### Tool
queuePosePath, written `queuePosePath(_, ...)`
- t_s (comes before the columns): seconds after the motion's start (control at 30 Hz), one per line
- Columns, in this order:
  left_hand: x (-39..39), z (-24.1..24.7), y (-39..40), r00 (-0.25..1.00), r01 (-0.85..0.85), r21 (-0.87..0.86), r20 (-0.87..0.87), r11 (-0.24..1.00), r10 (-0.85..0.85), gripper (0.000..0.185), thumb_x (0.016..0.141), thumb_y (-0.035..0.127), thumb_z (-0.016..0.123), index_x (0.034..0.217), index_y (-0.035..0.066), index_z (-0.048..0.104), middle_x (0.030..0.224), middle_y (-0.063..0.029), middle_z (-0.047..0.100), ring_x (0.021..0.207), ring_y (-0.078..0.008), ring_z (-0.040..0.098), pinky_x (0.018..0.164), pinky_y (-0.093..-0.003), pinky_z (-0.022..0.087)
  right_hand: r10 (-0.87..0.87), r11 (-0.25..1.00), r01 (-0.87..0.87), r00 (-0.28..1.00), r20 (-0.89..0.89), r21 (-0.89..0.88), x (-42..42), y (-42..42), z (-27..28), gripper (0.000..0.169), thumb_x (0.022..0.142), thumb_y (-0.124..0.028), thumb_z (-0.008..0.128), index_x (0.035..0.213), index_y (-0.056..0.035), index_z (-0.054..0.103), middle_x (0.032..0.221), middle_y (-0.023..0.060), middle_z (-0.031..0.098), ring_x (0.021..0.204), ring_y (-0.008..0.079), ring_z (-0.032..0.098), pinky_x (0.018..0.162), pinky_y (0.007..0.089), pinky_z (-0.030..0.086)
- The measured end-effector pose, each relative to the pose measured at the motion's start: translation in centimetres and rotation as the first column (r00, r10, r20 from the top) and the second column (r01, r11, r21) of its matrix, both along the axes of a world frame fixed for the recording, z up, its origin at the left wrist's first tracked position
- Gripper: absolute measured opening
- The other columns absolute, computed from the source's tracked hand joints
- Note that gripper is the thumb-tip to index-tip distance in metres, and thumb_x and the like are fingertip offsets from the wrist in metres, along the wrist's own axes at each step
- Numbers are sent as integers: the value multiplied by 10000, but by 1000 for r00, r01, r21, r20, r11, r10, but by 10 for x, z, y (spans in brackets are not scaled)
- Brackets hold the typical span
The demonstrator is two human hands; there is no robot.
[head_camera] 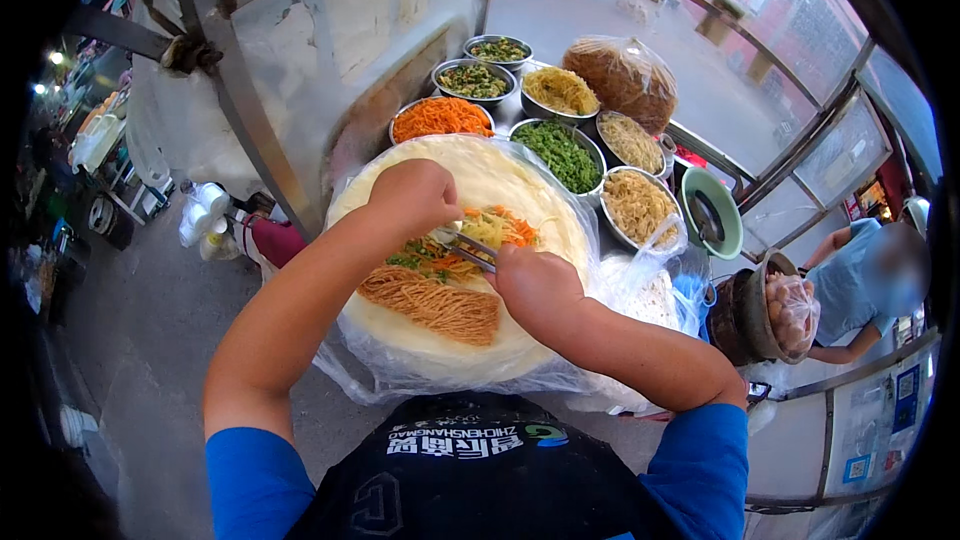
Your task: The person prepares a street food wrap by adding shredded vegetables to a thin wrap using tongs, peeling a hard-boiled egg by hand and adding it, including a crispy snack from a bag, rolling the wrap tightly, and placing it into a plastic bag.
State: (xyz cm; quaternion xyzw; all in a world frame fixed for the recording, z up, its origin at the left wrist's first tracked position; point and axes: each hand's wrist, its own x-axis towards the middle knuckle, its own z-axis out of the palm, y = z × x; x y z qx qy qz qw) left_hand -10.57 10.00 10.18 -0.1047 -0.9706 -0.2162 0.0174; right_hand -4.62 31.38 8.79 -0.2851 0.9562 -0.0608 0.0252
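Before me lies a stack of thin round flatbreads (555,330), partly wrapped in clear plastic. On its top sheet a mixed heap of shredded vegetables (495,226) lies beside a brown slab of crisp fried noodles (431,304). My right hand (536,281) grips metal tongs (474,249), their tips pointing left over the vegetables. From the far side my left hand (412,196) reaches in, its fingers pinched on a small pale piece of food (448,232) at the tong tips. Fingers hide much of that piece, so its kind is unclear.
Beyond the stack stand metal bowls of shredded carrot (441,120), chopped greens (559,156) and pale shreds (639,204). Behind them sits a bagged brown food (622,82). A green basin (711,214) is at right, near a person (847,277). A metal frame post (247,120) rises at left.
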Motion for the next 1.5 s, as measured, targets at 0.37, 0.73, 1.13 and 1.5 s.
queuePosePath(0.37, 102, -28, -96, 873, -421, 463, -27, 780, 487, 210, 824, 225, 691, 819, 16, 678, 736, -39, 662, 672, -121, 596, 640, -292, 479, -15, 1000, 14, 1000, -20, -19, -4, 38, 27, 385, 919, -400, 604, 826, -29, 565, 654, 159, 637, 617, 345, 650, 568, 460, 511)
queuePosePath(0.73, 119, -96, -113, 888, -418, 644, 138, 641, 440, 198, 863, 171, 652, 944, -5, 692, 739, -21, 659, 658, -79, 582, 602, -254, 467, 44, 999, -43, 998, -34, 11, -11, 18, 61, 423, 905, -401, 619, 793, 7, 627, 714, 217, 655, 688, 403, 658, 638, 494, 523)
queuePosePath(1.13, 311, -139, -139, 760, -650, 738, 634, 183, 144, 105, 863, 161, 680, 877, 58, 659, 729, -11, 635, 624, -86, 581, 566, -218, 452, 31, 998, -18, 977, 210, -64, -25, -3, 60, 520, 948, -461, 531, 782, 13, 669, 748, 219, 657, 745, 396, 647, 712, 489, 504)
queuePosePath(1.5, 365, -293, -77, 653, -661, 377, 715, 649, 250, 258, 877, 98, 649, 1127, 41, 629, 883, -72, 693, 733, -125, 647, 633, -255, 513, 80, 988, -91, 993, 92, 125, -22, -16, 45, 488, 909, -478, 587, 830, 1, 634, 724, 209, 654, 724, 389, 659, 675, 494, 517)
